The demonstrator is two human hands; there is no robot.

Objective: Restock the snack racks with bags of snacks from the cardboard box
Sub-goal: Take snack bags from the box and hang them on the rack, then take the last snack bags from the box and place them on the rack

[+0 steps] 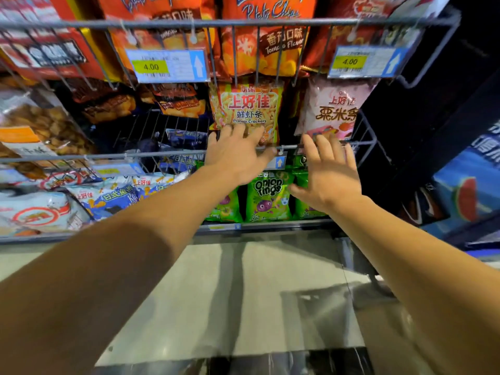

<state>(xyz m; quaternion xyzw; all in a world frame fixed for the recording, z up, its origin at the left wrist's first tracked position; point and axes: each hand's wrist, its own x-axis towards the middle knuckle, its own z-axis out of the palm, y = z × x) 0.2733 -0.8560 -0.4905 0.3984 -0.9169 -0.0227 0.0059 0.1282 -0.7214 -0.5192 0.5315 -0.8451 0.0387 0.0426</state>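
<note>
A yellow Prawn Crackers bag (247,106) stands upright in the middle wire rack (362,143). My left hand (238,155) lies flat against the bag's lower part, fingers straight over the rack's front rail. A pink corn-stick bag (334,109) stands to its right. My right hand (328,174) is spread open just below that bag, fingertips at the rail, holding nothing. The cardboard box is not in view.
Orange potato chip bags (259,47) fill the upper rack with 4.00 price tags (166,66). Green Onion Rings bags (267,197) sit on the bottom shelf. Blue and white bags (108,196) lie lower left. A pale tiled floor (243,299) lies below.
</note>
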